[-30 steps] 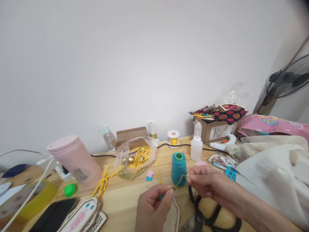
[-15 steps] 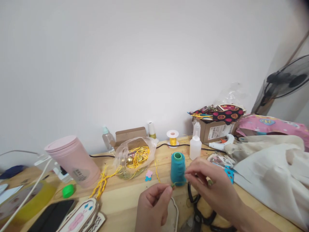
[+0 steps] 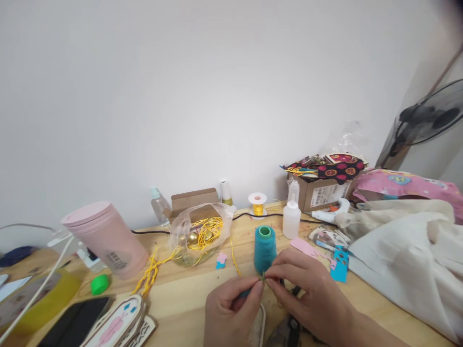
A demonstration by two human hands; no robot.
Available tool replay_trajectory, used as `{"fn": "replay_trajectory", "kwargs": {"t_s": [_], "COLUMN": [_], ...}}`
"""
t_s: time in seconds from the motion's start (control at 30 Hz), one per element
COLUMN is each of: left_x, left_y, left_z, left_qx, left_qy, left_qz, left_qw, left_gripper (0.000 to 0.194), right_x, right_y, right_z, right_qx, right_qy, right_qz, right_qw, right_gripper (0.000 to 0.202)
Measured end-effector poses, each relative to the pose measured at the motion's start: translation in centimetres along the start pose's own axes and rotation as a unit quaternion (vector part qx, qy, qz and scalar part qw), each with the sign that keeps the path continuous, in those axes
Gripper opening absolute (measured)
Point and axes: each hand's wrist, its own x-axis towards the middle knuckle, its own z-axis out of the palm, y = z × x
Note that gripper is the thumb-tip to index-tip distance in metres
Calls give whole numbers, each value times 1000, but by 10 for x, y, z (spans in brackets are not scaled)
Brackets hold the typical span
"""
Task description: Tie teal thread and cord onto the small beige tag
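Greenish thread (image 3: 263, 277) pinched in both hands (image 3: 233, 308), thumbs against forefingers, nearly meeting.

Black scissors (image 3: 293, 331), mostly hidden behind the right hand (image 3: 311, 291)

We're bare-handed here: a slim-fingered left hand (image 3: 231, 308) at 6 o'clock, bare down to where the view cuts it off, plus a matching slim-fingered right hand (image 3: 311, 291) around 5 o'clock. The slender right forearm (image 3: 371, 333), toward 4 o'clock, is bare too as far as we can see.
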Motion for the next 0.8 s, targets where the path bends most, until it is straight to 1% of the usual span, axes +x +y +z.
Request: {"fn": "replay_trajectory", "kwargs": {"t_s": [0.1,0.17,0.27,0.3,0.37,0.43,0.47,0.53,0.63,0.8], "left_x": [0,1,2,2,1,1,1,1,3,4], "left_y": [0,0,-4,-5,-8,-9,-9,-6,-2,-2], "left_z": [0,0,1,2,3,4,4,3,-1,-2], "left_qx": [26,30,7,-7,-31,-44,-43,-31,-15,-18], "left_qy": [-12,-23,-37,-34,-13,17,20,8,-17,-28], "left_qz": [30,22,-52,-78,-105,-103,-100,-97,-83,-75], "left_qw": [999,999,998,996,994,994,994,995,996,997], "left_gripper": [7,8,7,7,7,7,7,5,4,4], "right_x": [1,1,1,2,2,3,3,3,1,0], "right_y": [-1,-1,3,4,6,6,6,4,1,0], "right_z": [2,3,5,5,5,4,3,2,1,2], "right_qx": [-11,0,50,66,78,64,52,33,20,5], "right_qy": [11,2,-33,-44,-50,-37,-27,-17,-21,-5], "right_qz": [-9,19,106,130,149,134,121,95,65,29], "right_qw": [1000,1000,993,988,985,988,991,995,997,1000], "right_gripper": [16,16,15,16,17,15,13,10,10,14]}}
